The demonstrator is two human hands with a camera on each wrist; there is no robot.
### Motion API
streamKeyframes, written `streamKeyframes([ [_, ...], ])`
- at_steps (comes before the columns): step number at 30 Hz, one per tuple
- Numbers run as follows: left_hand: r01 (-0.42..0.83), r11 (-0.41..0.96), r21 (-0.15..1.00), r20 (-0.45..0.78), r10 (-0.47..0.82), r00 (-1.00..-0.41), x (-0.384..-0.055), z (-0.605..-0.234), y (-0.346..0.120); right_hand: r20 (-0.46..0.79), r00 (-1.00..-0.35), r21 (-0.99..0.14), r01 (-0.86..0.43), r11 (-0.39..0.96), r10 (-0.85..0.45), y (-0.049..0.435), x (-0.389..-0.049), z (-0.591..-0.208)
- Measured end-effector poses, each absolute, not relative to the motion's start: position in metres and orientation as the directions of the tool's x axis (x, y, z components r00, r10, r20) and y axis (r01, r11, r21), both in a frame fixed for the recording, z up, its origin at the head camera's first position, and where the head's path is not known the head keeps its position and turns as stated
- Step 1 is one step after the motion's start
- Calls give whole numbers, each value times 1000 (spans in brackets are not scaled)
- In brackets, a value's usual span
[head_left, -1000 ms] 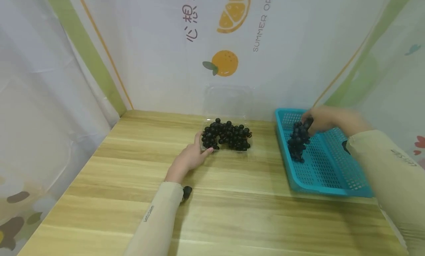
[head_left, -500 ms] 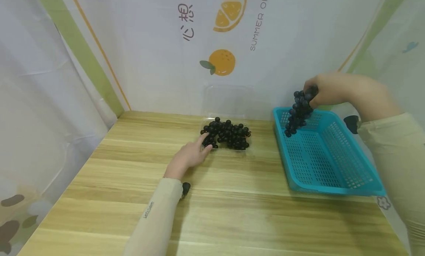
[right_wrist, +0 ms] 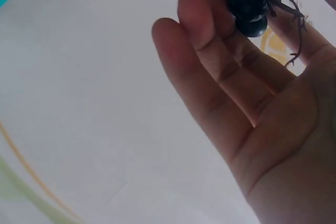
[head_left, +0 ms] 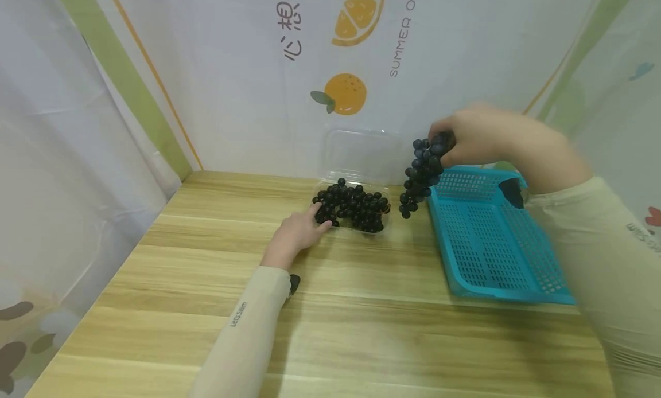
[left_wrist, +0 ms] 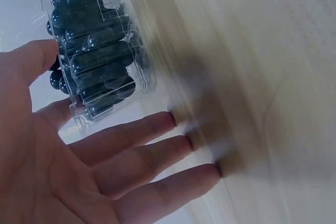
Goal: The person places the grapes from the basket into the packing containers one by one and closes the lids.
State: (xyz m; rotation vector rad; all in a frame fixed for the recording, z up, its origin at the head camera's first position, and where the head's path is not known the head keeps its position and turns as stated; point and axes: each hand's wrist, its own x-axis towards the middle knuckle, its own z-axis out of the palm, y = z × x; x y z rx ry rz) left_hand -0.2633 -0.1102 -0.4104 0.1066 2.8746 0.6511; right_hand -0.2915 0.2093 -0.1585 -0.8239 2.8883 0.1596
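1 dark grape bunch (head_left: 422,171): gripped near its top by right hand (head_left: 488,135), hanging between clear box (head_left: 361,152), table's (head_left: 361,335) far edge, and blue basket (head_left: 448,266), far right corner. Likely light, soft, easily bruised; best held by stem (right_wrist: 285,8). Left hand (head_left: 298,231): fingers spread, touching box's near left corner.

Glossy grapes (head_left: 369,207), clear plastic box (head_left: 361,155), plastic basket (head_left: 480,243), wood-grain tabletop (head_left: 361,329)

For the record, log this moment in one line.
right hand: holds grape bunch; left hand: touches clear container; blue basket: right of container
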Motion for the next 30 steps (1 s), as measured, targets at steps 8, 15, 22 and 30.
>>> streamKeyframes([
  [8,-5,904,426,-183,81,-980,-262,-409,-107,-156,-822,46,-560,827,-548,184,-294,-175],
  [15,-3,918,397,-170,70,-983,-261,-415,-102,-166,-798,30,-591,806,-579,169,-298,-198],
  [22,-37,921,387,-190,41,-981,-262,-421,-100,-190,-786,36,-605,796,-588,151,-302,-229],
  [30,-55,913,405,-160,12,-987,-261,-423,-104,-172,-773,23,-623,782,-611,120,-305,-261],
])
